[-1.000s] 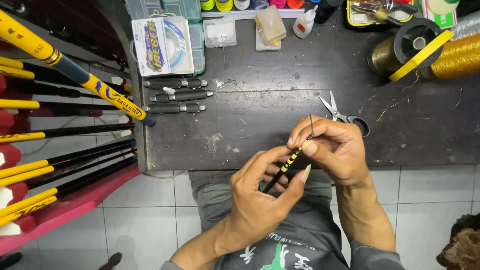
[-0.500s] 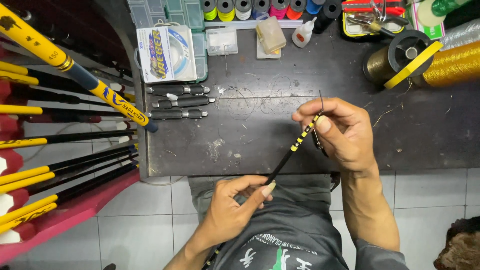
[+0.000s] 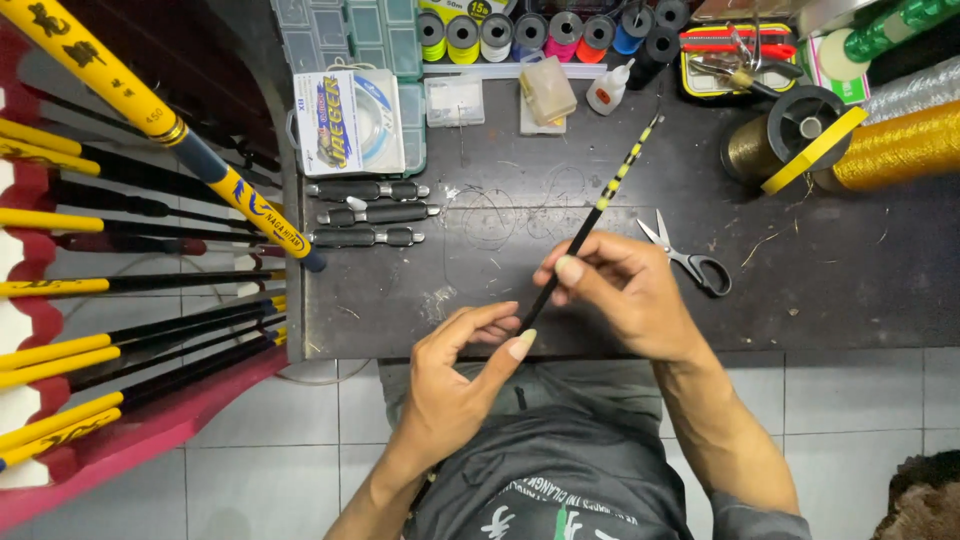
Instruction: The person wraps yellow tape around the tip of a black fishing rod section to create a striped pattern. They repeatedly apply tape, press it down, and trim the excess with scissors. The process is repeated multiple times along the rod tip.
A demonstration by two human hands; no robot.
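A thin black rod section with yellow bands near its tip [image 3: 612,190] slants up to the right over the dark worktable [image 3: 850,290]. My right hand [image 3: 625,290] grips it around the middle, thumb on top. My left hand [image 3: 460,375] pinches the rod's lower end between thumb and fingers, just above my lap. A loop of clear fishing line [image 3: 500,215] lies on the table behind the hands.
Scissors [image 3: 690,258] lie right of my right hand. Three black handle pieces [image 3: 365,213] and a line packet [image 3: 348,122] sit at the left. Thread spools [image 3: 530,35] line the back, gold spools [image 3: 895,150] the right. Yellow-and-black rods [image 3: 130,250] rest on a red rack.
The rod has slid up and to the right, so much more of its banded tip now sticks out beyond my right hand. My left hand has risen to the rod's lower end.
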